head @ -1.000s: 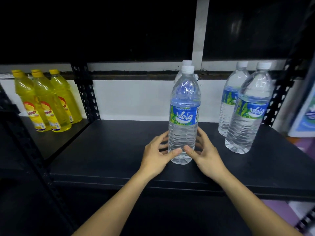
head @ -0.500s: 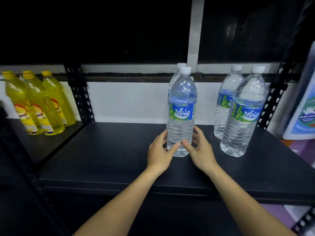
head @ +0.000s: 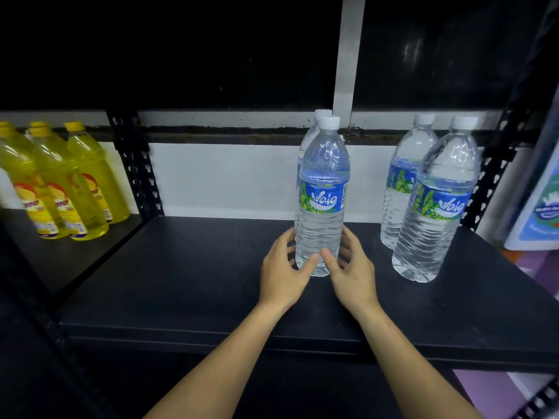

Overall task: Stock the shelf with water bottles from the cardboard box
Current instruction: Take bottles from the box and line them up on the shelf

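Note:
A clear water bottle (head: 322,192) with a blue and green label and a white cap stands upright in the middle of the black shelf (head: 196,282). My left hand (head: 281,273) and my right hand (head: 354,273) cup its base from both sides, thumbs touching its front. A second water bottle (head: 305,146) stands right behind it, mostly hidden. Two more water bottles, one in front (head: 435,207) and one behind (head: 399,182), stand at the right of the shelf. The cardboard box is out of view.
Three yellow bottles (head: 60,189) stand on the neighbouring shelf to the left, past a black perforated post (head: 136,164). A white and blue package (head: 541,207) leans at the far right. The upper shelf hangs low and dark overhead.
Both hands stayed around the bottle's base and eased it slightly back toward the bottle behind it. The view shifted a little to the right.

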Demonstrator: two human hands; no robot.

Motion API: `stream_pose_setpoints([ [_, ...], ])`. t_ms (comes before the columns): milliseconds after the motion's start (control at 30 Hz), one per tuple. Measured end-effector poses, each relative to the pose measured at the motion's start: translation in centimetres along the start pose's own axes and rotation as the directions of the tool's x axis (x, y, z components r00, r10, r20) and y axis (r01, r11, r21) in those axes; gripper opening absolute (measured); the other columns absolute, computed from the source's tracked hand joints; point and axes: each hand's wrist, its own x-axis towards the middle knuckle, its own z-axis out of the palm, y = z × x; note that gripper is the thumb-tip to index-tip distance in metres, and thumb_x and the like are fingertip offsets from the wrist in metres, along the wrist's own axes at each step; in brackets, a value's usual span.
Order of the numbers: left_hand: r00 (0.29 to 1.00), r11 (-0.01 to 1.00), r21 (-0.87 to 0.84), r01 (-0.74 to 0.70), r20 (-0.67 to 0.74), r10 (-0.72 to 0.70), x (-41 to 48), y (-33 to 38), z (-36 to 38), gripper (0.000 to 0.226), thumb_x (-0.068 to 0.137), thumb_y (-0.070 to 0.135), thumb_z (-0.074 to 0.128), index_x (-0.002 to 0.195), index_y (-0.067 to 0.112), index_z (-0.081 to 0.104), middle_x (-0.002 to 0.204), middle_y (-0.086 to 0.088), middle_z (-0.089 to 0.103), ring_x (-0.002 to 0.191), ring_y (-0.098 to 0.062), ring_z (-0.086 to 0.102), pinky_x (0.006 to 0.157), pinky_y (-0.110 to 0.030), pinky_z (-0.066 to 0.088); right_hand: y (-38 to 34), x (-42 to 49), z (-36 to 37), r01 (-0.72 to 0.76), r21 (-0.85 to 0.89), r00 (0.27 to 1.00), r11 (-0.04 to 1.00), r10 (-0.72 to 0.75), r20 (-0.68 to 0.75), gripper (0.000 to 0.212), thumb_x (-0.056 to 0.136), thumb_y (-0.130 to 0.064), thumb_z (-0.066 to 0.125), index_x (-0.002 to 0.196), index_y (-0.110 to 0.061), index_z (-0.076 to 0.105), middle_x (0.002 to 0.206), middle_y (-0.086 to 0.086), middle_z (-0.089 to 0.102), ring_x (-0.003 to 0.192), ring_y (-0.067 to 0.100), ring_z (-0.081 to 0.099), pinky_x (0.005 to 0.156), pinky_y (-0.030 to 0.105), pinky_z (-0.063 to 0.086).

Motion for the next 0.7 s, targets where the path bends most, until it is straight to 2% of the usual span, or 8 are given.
stream_pose_setpoints([
  [133, 1.0, 1.0, -0.012, -0.01, 0.001, 0.01, -0.05, -0.16, 0.05, 0.068, 0.084, 0.02, 0.083, 0.144, 0.027, 0.053, 0.137, 0.016, 0.06, 0.119, 0.003, 0.061, 0.093, -0.022, 0.058, 0.12, -0.05, 0.06, 0.02, -0.018, 1.0, 1.0, -0.019, 0.012, 0.062, 0.094, -0.015, 0.071, 0.149, -0.028, 0.045, 0.124, -0.021, 0.065, 0.116, -0.009, 0.061, 0.097, 0.016, 0.051],
  [233, 1.0, 1.0, -0.015, -0.006, 0.001, 0.006, 0.05, -0.2, 0.06, 0.069, 0.084, 0.017, 0.084, 0.145, 0.025, 0.053, 0.138, 0.013, 0.06, 0.12, 0.002, 0.061, 0.093, -0.021, 0.057, 0.23, 0.05, 0.03, 0.034, -0.035, 0.999, 0.999, -0.033, 0.026, 0.064, 0.094, -0.015, 0.071, 0.151, -0.028, 0.043, 0.133, -0.014, 0.064, 0.119, -0.007, 0.06, 0.094, 0.011, 0.05],
  [367, 1.0, 1.0, -0.019, 0.006, 0.007, -0.006, -0.01, -0.2, 0.08, 0.069, 0.084, 0.015, 0.084, 0.145, 0.024, 0.053, 0.138, 0.012, 0.06, 0.12, 0.004, 0.061, 0.093, -0.02, 0.056, 0.27, 0.0, 0.01, 0.051, -0.059, 0.998, 0.997, -0.049, 0.029, 0.065, 0.095, -0.019, 0.07, 0.152, -0.03, 0.042, 0.137, -0.011, 0.062, 0.122, -0.002, 0.059, 0.101, 0.022, 0.051],
  [500, 1.0, 0.999, -0.039, 0.029, 0.003, -0.029, 0.03, -0.27, 0.1, 0.069, 0.083, 0.012, 0.084, 0.145, 0.021, 0.054, 0.137, 0.01, 0.062, 0.118, 0.004, 0.062, 0.092, -0.017, 0.056, 0.19, -0.15, 0.11, 0.061, -0.081, 0.998, 0.995, -0.062, -0.008, 0.064, 0.092, -0.019, 0.073, 0.15, -0.024, 0.045, 0.135, -0.013, 0.062, 0.12, -0.003, 0.06, 0.102, 0.029, 0.054],
  [633, 1.0, 0.999, -0.038, 0.025, -0.009, -0.025, 0.2, -0.82, 0.08, 0.065, 0.082, 0.011, 0.086, 0.14, 0.018, 0.057, 0.133, 0.009, 0.065, 0.116, 0.001, 0.065, 0.091, -0.02, 0.058, 0.64, -0.13, 0.25, 0.092, -0.114, 0.993, 0.989, -0.1, -0.062, 0.065, 0.089, -0.02, 0.077, 0.146, -0.021, 0.046, 0.137, -0.007, 0.059, 0.116, 0.007, 0.063, 0.098, 0.039, 0.056],
  [700, 0.999, 1.0, -0.008, 0.025, -0.02, -0.025, 0.16, -0.94, 0.01, 0.058, 0.082, 0.011, 0.085, 0.134, 0.016, 0.061, 0.128, 0.01, 0.067, 0.11, -0.001, 0.067, 0.091, -0.025, 0.06, 0.65, -0.38, 0.17, 0.122, -0.144, 0.987, 0.982, -0.135, -0.083, 0.062, 0.088, -0.018, 0.076, 0.143, -0.021, 0.047, 0.135, -0.004, 0.059, 0.111, 0.01, 0.065, 0.094, 0.039, 0.058],
])
